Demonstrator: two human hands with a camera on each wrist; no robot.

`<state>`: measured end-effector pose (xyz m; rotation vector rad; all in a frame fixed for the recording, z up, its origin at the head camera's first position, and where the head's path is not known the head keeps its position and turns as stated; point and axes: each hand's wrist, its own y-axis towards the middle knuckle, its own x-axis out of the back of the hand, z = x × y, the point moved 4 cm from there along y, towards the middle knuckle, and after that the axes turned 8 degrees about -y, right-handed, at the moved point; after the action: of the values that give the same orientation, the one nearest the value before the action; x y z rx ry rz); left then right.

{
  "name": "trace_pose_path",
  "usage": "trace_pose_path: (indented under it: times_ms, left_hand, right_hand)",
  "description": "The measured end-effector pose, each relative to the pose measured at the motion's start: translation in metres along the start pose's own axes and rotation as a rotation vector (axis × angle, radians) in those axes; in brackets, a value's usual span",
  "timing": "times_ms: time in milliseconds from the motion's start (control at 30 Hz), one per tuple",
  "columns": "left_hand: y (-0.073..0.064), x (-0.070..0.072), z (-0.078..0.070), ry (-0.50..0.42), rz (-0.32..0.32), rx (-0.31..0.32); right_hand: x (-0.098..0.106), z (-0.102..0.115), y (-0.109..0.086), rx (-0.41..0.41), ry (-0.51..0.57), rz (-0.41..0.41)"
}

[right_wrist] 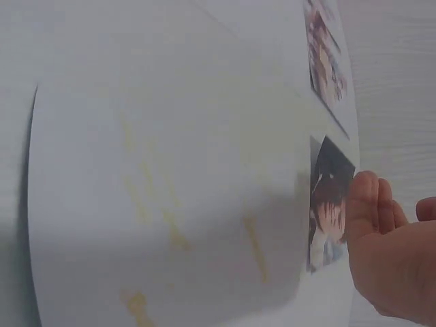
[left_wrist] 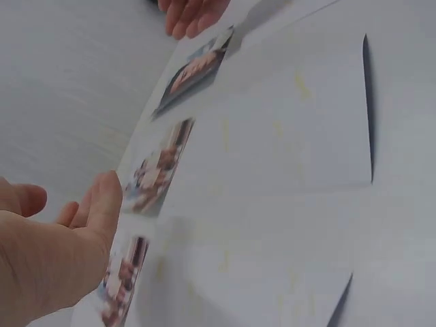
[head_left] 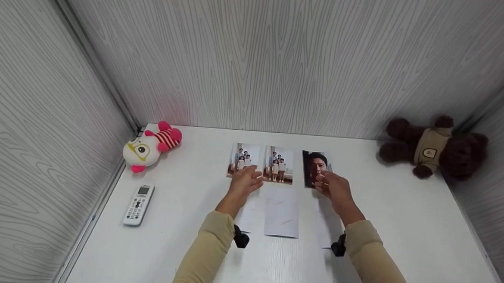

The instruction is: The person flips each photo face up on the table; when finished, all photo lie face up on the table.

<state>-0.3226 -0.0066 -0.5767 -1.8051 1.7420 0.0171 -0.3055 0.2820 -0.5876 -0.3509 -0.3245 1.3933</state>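
Three photo prints lie in a row on the white table. The left family photo and the middle family photo look alike; the portrait photo on the right shows a dark-haired person. Over the lower edge of the left photo hovers my left hand, fingers loosely extended and holding nothing. My right hand is by the lower right part of the portrait, fingers slightly bent; whether it touches the print is unclear. Below the photos lie white paper sheets with yellowish marks, partly hidden by my wrists.
A pink and white plush toy lies at the back left, with a white remote control in front of it. At the back right lies a brown teddy bear. Grey wood-grain panels enclose the table at the back and sides.
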Motion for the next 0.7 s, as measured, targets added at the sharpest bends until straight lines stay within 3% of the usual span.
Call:
trace_pose_path:
  times_ms: [200,367,500,700]
  left_hand:
    - [-0.014,0.066,-0.029,0.09,-0.122,-0.015]
    - [-0.02,0.101,-0.038,0.253,-0.226,-0.016]
    - [-0.03,0.118,-0.036,0.28,-0.235,0.05]
    - [-0.045,0.122,-0.028,0.268,-0.196,0.19]
  right_hand:
    - [-0.056,0.0,-0.007,-0.025,-0.035,0.134]
    - [-0.096,-0.004,-0.015,-0.061,-0.016,0.219]
    - [-0.128,-0.01,-0.025,-0.09,-0.025,0.283]
    - [-0.157,-0.018,-0.039,-0.138,-0.088,0.355]
